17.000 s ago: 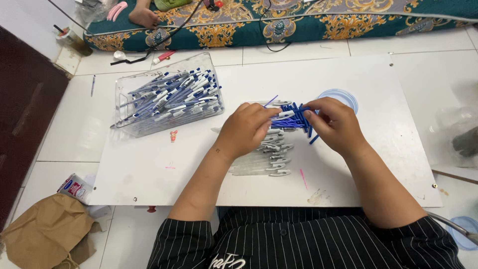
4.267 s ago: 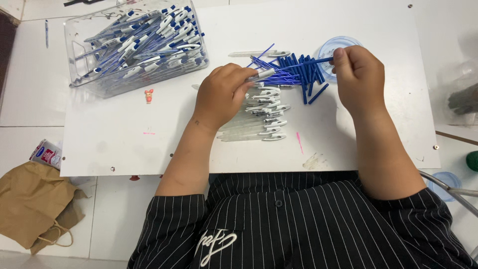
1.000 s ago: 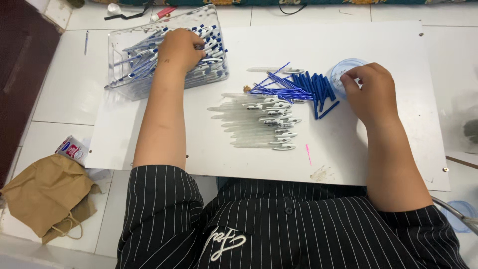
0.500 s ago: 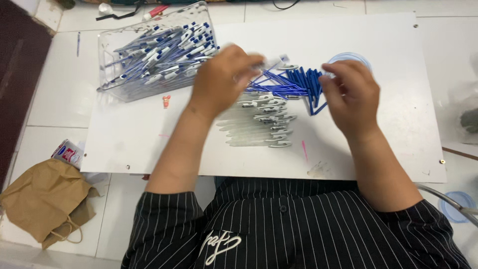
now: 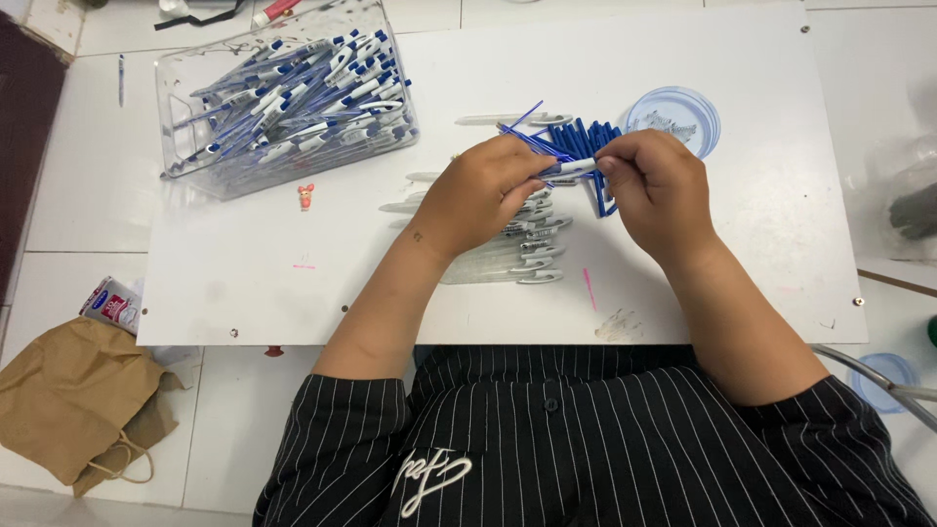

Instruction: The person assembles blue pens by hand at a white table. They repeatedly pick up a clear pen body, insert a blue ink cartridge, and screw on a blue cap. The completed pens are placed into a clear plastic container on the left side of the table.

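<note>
the left hand and the right hand met over a white board, both pinching one pen, white with blue at its ends, held level between the fingertips. just behind it lay a heap of blue refills, touching a round clear lid. under the left hand sat a row of clear pen barrels. a clear tray full of finished pens stood at the board's far left corner. a brown paper bag lay on the tiled floor.
</note>
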